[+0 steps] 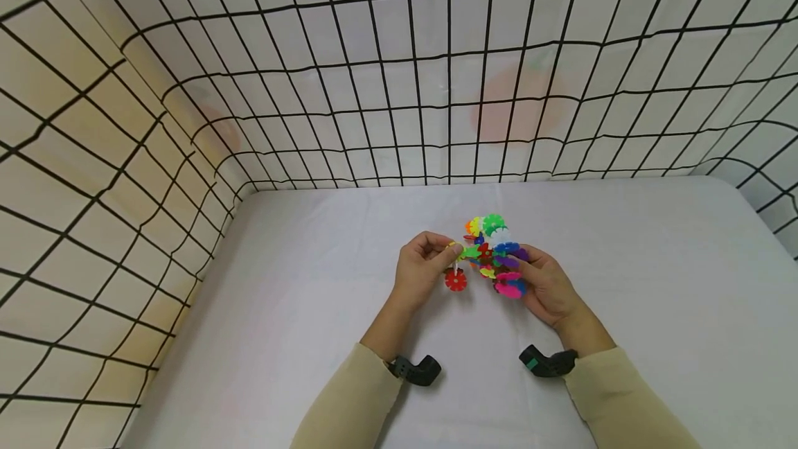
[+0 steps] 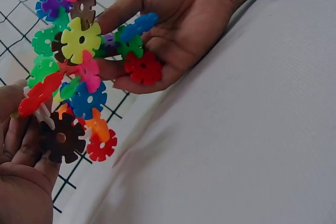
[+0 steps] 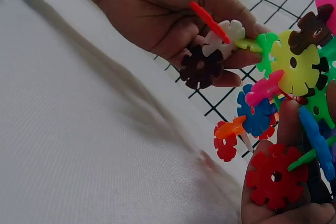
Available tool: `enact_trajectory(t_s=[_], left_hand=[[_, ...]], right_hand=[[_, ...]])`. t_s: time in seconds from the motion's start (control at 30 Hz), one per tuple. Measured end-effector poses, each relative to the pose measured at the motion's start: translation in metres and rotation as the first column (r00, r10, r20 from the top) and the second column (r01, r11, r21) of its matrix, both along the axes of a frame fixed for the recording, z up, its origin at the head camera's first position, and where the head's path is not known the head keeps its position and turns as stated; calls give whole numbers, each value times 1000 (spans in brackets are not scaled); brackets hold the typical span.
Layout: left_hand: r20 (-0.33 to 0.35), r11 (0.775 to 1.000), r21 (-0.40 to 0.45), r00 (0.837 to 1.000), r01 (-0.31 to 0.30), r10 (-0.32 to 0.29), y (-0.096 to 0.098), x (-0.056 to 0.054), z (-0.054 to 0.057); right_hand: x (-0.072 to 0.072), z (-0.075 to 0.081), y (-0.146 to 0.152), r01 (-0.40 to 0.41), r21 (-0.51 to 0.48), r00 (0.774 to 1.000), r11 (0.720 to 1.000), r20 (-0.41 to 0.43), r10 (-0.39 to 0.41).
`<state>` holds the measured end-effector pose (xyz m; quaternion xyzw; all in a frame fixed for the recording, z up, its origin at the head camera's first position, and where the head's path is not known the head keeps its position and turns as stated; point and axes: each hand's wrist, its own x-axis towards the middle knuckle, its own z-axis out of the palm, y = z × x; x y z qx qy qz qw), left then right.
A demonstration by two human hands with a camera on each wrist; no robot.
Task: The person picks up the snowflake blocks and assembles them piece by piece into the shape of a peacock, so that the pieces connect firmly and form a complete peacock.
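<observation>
Both hands hold a cluster of interlocking plastic snowflake discs [image 1: 485,253] in many colours, raised in front of the person. The left hand [image 1: 419,270] pinches the cluster's left end between thumb and fingers, by a small yellow disc. Close to those fingers are a red disc [image 1: 456,280] and, in the right wrist view, a dark brown disc [image 3: 200,66] and a white disc [image 3: 231,31]. On the other side the right hand [image 1: 548,289] grips the cluster, its fingers partly hidden behind the discs. A larger yellow disc [image 2: 82,40] sits mid-cluster in the left wrist view.
A white cloth covers the table [image 1: 299,310] under the hands. Black wire grid panels [image 1: 449,75] stand along the back and sides, with pale fabric behind them. Each wrist wears a black camera mount [image 1: 419,370].
</observation>
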<state>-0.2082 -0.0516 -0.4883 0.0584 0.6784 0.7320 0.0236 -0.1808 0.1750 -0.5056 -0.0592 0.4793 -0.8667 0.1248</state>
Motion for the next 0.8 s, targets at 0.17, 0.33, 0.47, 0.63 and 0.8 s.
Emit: enact_trajectory(t_s=[0.17, 0.33, 0.47, 0.63, 0.8], left_hand=[[-17, 1000, -4, 1000, 4, -4, 0, 1, -1], [-49, 999, -27, 999, 21, -22, -2, 2, 0], [-50, 997, -62, 998, 36, -39, -4, 1, 1], [-57, 993, -109, 996, 55, -61, -7, 1, 3], [-65, 987, -156, 997, 41, -51, -9, 0, 2]], right_hand=[[0, -2, 0, 6, 21, 1000, 1000, -12, -6], [0, -2, 0, 25, 57, 999, 998, -42, -22], [1, -1, -1, 21, 76, 998, 997, -55, -17], [3, 0, -2, 20, 129, 999, 991, -47, -14], [4, 1, -4, 39, 168, 998, 985, -54, -30]])
